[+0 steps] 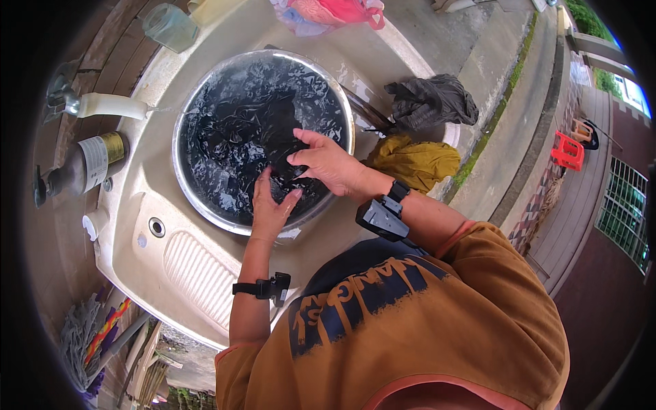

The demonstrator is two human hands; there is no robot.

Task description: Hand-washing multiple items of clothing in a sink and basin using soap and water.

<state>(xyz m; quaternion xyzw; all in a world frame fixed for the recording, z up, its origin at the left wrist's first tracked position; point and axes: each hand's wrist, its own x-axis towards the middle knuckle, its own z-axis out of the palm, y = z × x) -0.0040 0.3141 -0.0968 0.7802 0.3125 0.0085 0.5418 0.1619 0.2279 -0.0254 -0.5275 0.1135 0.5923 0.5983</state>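
A round metal basin [352, 120] stands in the pale sink [130, 174], filled with dark water and dark wet cloth [241, 123] with foam on top. At the basin's near side, my left hand [271, 207] has its thumb and fingers apart, with fingertips at the water. Just right of it, my right hand [328, 161] is over the dark cloth, its fingers spread; some fingertips are hidden. No cloth shows gripped in either hand. A crumpled dark grey cloth [433, 102] and a mustard-yellow cloth [417, 161] lie at the sink's right edge.
Water runs from a tap [110, 105] at the left. Beside it are a pump bottle [89, 161] and a glass jar [170, 28]. Pink clothing [333, 13] lies on the far rim. A ribbed washboard [202, 274] is moulded into the near left. Mops [84, 338] stand below.
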